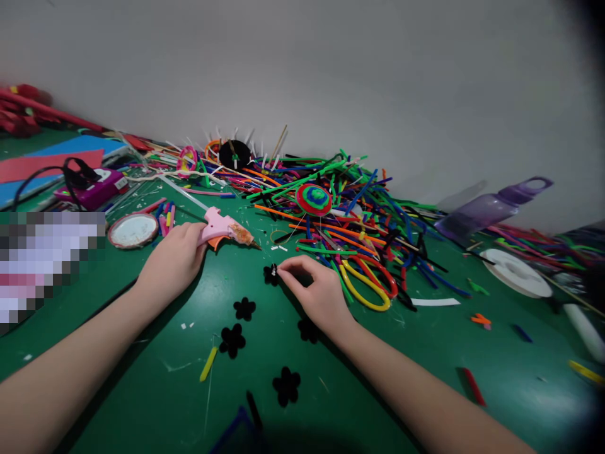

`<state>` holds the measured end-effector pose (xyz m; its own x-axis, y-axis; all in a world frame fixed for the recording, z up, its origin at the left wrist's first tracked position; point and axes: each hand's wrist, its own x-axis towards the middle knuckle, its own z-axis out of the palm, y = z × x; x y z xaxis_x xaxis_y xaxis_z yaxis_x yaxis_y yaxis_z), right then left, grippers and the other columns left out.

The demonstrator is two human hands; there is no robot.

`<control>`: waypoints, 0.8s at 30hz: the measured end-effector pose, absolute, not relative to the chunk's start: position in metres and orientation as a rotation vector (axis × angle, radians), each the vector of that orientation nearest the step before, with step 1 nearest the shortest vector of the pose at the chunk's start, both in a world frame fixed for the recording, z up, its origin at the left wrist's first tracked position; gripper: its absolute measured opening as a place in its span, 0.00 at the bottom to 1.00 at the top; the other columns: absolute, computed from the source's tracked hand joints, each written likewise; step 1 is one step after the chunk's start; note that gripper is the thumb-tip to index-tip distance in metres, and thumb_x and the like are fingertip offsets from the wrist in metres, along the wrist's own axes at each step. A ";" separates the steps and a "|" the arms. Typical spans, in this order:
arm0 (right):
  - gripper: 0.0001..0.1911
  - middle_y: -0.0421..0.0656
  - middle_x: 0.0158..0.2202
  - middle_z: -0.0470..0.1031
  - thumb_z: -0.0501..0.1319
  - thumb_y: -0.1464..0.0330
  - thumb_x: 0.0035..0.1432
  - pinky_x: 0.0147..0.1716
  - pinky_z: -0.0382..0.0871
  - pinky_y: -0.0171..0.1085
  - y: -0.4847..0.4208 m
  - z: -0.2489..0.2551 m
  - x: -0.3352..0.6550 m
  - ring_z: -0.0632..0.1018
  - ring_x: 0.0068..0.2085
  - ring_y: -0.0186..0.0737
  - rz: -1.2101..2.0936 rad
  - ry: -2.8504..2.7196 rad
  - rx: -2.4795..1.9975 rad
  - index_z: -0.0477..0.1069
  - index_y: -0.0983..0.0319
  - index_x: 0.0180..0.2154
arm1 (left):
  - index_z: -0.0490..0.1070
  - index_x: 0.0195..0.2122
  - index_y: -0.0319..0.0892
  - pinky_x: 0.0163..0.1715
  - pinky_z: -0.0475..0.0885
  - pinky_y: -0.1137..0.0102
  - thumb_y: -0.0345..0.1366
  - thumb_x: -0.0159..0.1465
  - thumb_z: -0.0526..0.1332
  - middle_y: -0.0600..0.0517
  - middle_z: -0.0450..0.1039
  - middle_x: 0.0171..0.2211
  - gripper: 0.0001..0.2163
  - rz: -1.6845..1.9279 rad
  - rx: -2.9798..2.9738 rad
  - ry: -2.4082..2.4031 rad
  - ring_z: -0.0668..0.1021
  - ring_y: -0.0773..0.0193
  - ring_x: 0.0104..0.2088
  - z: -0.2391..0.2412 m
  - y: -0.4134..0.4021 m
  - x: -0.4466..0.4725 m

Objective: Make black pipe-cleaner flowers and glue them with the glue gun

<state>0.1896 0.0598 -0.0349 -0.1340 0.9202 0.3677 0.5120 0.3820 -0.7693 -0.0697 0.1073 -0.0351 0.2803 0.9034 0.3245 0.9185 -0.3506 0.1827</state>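
Observation:
My left hand (171, 261) is wrapped round the handle of a pink glue gun (224, 229), whose nozzle points right over the green table (425, 353). My right hand (317, 291) pinches a tiny white piece against a small black flower (271, 273) lying on the table. Several more black flowers (244, 308) lie between my forearms, one (286, 384) near the front edge.
A big heap of coloured pipe cleaners (350, 208) with a striped spiral disc (314, 199) fills the back. Yellow-handled scissors (366, 287) lie right of my right hand. A purple bottle (491, 205), a white tape roll (516, 272), a round lid (133, 230) and a purple box (92, 188) stand around.

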 end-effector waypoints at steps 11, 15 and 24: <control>0.03 0.42 0.33 0.79 0.64 0.67 0.58 0.39 0.72 0.42 0.059 -0.035 0.194 0.78 0.35 0.41 0.360 -1.903 -1.289 0.72 0.59 0.33 | 0.68 0.50 0.32 0.46 0.73 0.54 0.35 0.67 0.47 0.36 0.75 0.44 0.17 -0.590 -2.487 -1.762 0.77 0.47 0.45 -0.034 0.107 -0.070; 0.09 0.44 0.35 0.80 0.69 0.67 0.54 0.42 0.69 0.45 0.058 -0.037 0.192 0.78 0.39 0.46 0.253 -2.069 -1.286 0.73 0.61 0.37 | 0.68 0.51 0.29 0.46 0.73 0.52 0.34 0.67 0.47 0.33 0.75 0.44 0.18 -0.607 -2.488 -1.749 0.76 0.45 0.45 -0.035 0.107 -0.070; 0.10 0.42 0.36 0.78 0.69 0.71 0.52 0.41 0.69 0.43 0.057 -0.032 0.197 0.77 0.38 0.42 0.551 -1.992 -1.505 0.72 0.59 0.37 | 0.68 0.49 0.32 0.47 0.72 0.52 0.37 0.68 0.46 0.35 0.75 0.45 0.18 -0.629 -2.472 -1.748 0.76 0.46 0.45 -0.039 0.108 -0.072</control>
